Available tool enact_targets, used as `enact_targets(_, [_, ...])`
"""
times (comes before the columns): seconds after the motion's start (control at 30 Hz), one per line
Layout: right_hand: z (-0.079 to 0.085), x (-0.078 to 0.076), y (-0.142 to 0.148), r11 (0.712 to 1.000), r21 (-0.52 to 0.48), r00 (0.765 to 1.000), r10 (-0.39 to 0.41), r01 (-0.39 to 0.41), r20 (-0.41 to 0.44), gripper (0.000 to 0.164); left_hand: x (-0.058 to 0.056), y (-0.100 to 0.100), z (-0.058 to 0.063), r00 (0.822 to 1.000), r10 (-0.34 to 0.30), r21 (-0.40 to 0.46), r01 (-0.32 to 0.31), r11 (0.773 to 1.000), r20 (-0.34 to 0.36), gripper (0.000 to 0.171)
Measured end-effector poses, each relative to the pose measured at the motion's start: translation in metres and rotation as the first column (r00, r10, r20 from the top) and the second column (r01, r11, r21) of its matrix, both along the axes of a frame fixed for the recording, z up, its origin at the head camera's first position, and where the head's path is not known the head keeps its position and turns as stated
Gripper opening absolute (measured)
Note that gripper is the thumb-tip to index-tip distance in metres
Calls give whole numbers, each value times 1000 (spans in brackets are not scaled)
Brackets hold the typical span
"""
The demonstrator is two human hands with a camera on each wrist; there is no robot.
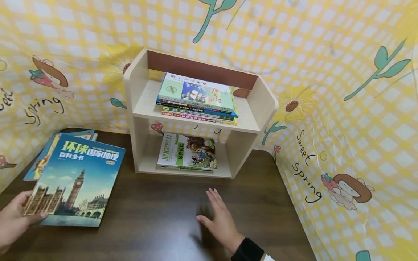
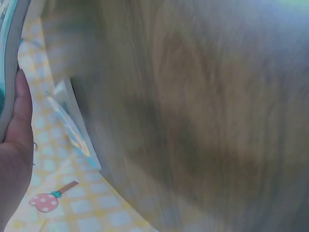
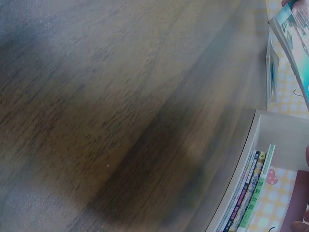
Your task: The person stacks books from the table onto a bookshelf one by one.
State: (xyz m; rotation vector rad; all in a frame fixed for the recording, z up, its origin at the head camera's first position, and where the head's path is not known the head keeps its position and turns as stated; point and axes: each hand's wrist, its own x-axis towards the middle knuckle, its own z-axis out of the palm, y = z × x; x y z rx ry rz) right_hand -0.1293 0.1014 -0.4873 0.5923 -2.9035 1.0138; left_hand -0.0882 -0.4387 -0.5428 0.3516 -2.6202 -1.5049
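My left hand (image 1: 19, 217) grips a blue book (image 1: 81, 181) by its lower left corner, thumb on the cover; a clock tower is pictured on it. In the left wrist view, fingers (image 2: 21, 106) lie along the book's edge. Behind that book, other books (image 1: 36, 165) lie on the table at the far left, partly covered by it. My right hand (image 1: 222, 221) is at the front of the table with fingers straight and thumb spread, holding nothing. Ahead of it stands a two-tier shelf (image 1: 183, 174), with a green-and-white book (image 1: 187, 152) topping the lower stack.
On the shelf's upper tier lies a stack of several books (image 1: 199, 94). The dark wooden table (image 1: 150, 210) extends in front of the shelf. Yellow checked cloth (image 1: 326, 108) with printed flowers and figures surrounds the table at the back and sides.
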Motion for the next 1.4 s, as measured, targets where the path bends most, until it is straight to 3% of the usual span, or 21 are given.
enact_targets(0.13, [2,1,0,1000,0,1000,1,-1,12,80,12,23,12,997,-75,31,74,997,21,56])
enact_targets(0.23, [6,0,-1,1000,-10,999,-1,1,44,80,15,50,31,993,-117,22,116,993,34,57])
enact_targets(0.33, [11,-3,-5,999,-51,995,2,3,98,80,17,79,45,985,-172,65,174,983,-22,47])
enact_targets(0.4, [16,-6,-10,995,-103,989,11,5,150,80,17,98,50,973,-218,115,227,967,-79,51])
enact_targets(0.47, [21,-9,-17,988,-156,976,33,2,217,80,16,114,51,954,-267,204,291,935,-137,59])
enact_targets(0.53, [26,-10,-23,976,-217,953,70,-5,294,79,13,132,51,934,-310,295,351,889,-178,61])
enact_targets(0.63, [30,-9,-31,954,-299,908,146,-24,392,77,8,161,54,921,-340,404,389,828,-189,55])
enact_targets(0.67, [31,-8,-33,946,-322,897,169,-31,410,75,6,172,56,923,-346,430,385,817,-170,53])
enact_targets(0.73, [31,-6,-36,929,-370,881,199,-30,429,71,2,192,60,936,-331,464,348,815,-120,52])
enact_targets(0.83, [31,-2,-37,915,-403,882,199,-11,428,66,-4,215,68,952,-305,517,279,809,-36,58])
enact_targets(0.9, [32,0,-37,905,-425,883,191,11,429,63,-8,225,71,960,-280,563,232,793,-3,59])
enact_targets(1.0, [31,0,-36,898,-440,887,183,25,423,61,-12,239,73,967,-254,603,189,775,24,57])
enact_targets(1.13, [30,0,-37,867,-497,894,182,51,409,62,-16,257,73,976,-214,623,136,771,51,56])
enact_targets(1.4, [28,-2,-40,812,-552,923,43,191,381,68,-21,289,76,987,-142,646,63,761,71,59])
